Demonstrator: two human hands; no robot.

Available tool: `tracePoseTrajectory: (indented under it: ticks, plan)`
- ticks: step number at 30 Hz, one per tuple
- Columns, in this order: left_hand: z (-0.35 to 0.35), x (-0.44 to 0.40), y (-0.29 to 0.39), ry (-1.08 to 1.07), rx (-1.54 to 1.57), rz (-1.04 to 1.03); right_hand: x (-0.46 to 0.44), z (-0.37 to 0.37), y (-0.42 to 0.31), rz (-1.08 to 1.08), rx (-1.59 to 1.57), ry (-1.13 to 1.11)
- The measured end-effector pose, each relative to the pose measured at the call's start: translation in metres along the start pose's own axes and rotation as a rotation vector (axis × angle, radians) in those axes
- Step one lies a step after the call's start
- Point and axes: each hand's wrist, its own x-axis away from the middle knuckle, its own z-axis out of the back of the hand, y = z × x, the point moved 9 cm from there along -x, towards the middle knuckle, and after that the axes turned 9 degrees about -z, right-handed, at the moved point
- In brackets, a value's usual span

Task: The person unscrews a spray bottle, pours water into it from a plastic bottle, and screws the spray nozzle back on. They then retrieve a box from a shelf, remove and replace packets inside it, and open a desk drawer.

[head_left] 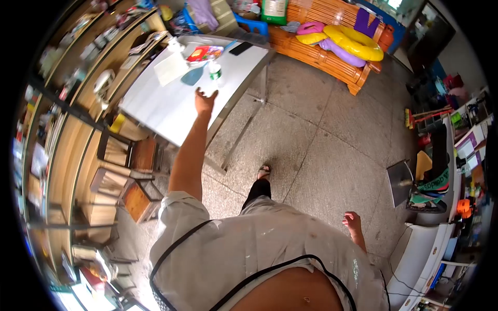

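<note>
My left hand (205,100) reaches out over the white table (161,111), thumb and fingers apart, with nothing in it. Just beyond the fingertips stands a clear plastic bottle (215,71) with a green label; a small gap separates them. Beside the bottle lies a flat blue-grey piece (192,76) whose kind I cannot make out. A white sheet (171,69), a red packet (204,53) and a black phone (240,48) are farther back. My right hand (353,222) hangs at my side above the floor, fingers loosely bent and slightly apart, holding nothing visible.
Wooden shelves (78,98) line the left, with wooden stools (139,201) close by. At the back, a wooden bench (311,54) carries a yellow swim ring (353,44). A cluttered counter (446,207) runs along the right. My foot (264,171) is on the concrete floor.
</note>
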Motion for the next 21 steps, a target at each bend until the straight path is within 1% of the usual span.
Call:
tracePoseTrajectory:
  ticks: [2, 3, 4, 5, 6, 7, 8, 9, 10, 11, 12, 14, 15, 16, 17, 18, 19, 20, 21]
  plan:
    - [-0.037, -0.069, -0.033, 0.067, -0.101, -0.064, -0.033, -0.015, -0.005, -0.032, -0.013, -0.050]
    - [-0.057, -0.100, -0.056, 0.084, -0.233, -0.113, -0.044, -0.016, 0.001, -0.042, -0.050, -0.071]
    - [-0.081, -0.130, -0.076, 0.095, -0.336, -0.201, -0.039, -0.017, -0.011, -0.131, 0.085, -0.040]
    - [-0.103, -0.149, -0.094, 0.088, -0.331, -0.197, -0.044, -0.020, -0.010, -0.103, 0.278, -0.035]
    - [-0.118, -0.162, -0.114, 0.062, -0.278, -0.166, -0.060, -0.026, 0.011, 0.012, 0.640, -0.062]
    - [-0.127, -0.175, -0.136, 0.049, -0.173, -0.113, -0.059, -0.027, 0.016, -0.169, 0.636, -0.119]
    - [-0.137, -0.188, -0.159, 0.038, -0.076, -0.059, -0.050, -0.024, 0.009, -0.360, 0.587, -0.128]
    - [-0.147, -0.202, -0.172, 0.034, -0.010, -0.019, -0.052, -0.019, 0.007, -0.405, 0.483, -0.054]
    - [-0.139, -0.187, -0.109, -0.033, -0.112, -0.074, -0.056, -0.013, 0.007, -0.438, 0.352, 0.017]
    - [-0.142, -0.192, -0.110, -0.073, -0.235, -0.048, -0.060, -0.008, -0.006, -0.405, 0.308, 0.088]
    - [-0.150, -0.214, -0.147, 0.023, -0.358, -0.084, -0.069, -0.005, -0.010, -0.387, 0.260, 0.127]
    - [-0.174, -0.219, -0.134, -0.084, -0.130, -0.094, -0.086, 0.000, -0.032, -0.451, 0.071, 0.141]
    - [-0.199, -0.221, -0.121, -0.098, -0.127, -0.096, -0.103, 0.003, -0.046, -0.400, 0.160, 0.113]
    - [-0.226, -0.222, -0.110, -0.149, -0.187, -0.070, -0.121, 0.005, -0.060, -0.345, 0.249, 0.085]
    - [-0.259, -0.210, -0.084, -0.179, -0.162, -0.118, -0.138, 0.013, -0.078, -0.306, 0.282, 0.093]
    - [-0.292, -0.197, -0.058, -0.209, -0.135, -0.165, -0.159, 0.023, -0.092, -0.309, 0.277, 0.095]
    - [-0.324, -0.180, -0.020, -0.241, -0.107, -0.212, -0.183, 0.036, -0.108, -0.301, 0.206, 0.108]
    - [-0.375, -0.158, 0.013, -0.312, -0.264, -0.307, -0.207, 0.051, -0.126, -0.292, 0.135, 0.121]
    - [-0.436, -0.120, 0.057, -0.546, 0.162, -0.292, -0.232, 0.072, -0.159, -0.172, 0.127, 0.163]
